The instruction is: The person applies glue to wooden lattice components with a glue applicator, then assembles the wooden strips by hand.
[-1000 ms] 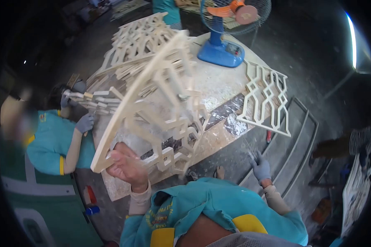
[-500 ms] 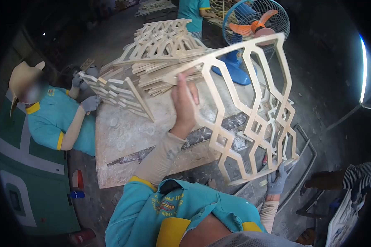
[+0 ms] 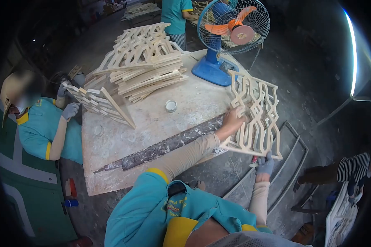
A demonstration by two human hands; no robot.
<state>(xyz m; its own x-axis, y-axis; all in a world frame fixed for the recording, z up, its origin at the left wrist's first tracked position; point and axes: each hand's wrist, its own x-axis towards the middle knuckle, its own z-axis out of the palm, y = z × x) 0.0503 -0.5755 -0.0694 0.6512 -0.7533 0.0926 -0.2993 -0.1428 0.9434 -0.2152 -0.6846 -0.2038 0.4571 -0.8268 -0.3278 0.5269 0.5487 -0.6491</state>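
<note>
A pale wooden lattice panel (image 3: pixel 251 152) is held tilted beyond the right edge of the table. My bare left hand (image 3: pixel 232 122) is closed on its left side, with the fingertips partly hidden by the slats. My right hand (image 3: pixel 266 164), in a grey glove, grips the panel's lower right corner. Just left of that glove shows a small red and white object (image 3: pixel 254 160), too small to name. A dark, paint-smeared strip (image 3: pixel 165 147) runs along the table (image 3: pixel 123 140) under my left forearm.
A stack of lattice panels (image 3: pixel 152 76) and a small round jar (image 3: pixel 171 106) sit on the table. Behind stands a blue fan (image 3: pixel 210 70). At left, a co-worker (image 3: pixel 49 127) holds another panel (image 3: pixel 105 108). A metal frame (image 3: pixel 303 150) stands at right; another person (image 3: pixel 352 168) is farther right.
The panel has moved right and away from the stack, tilting lower. My left hand moved right with it, while my right hand stays on the corner. The jar has come into view.
</note>
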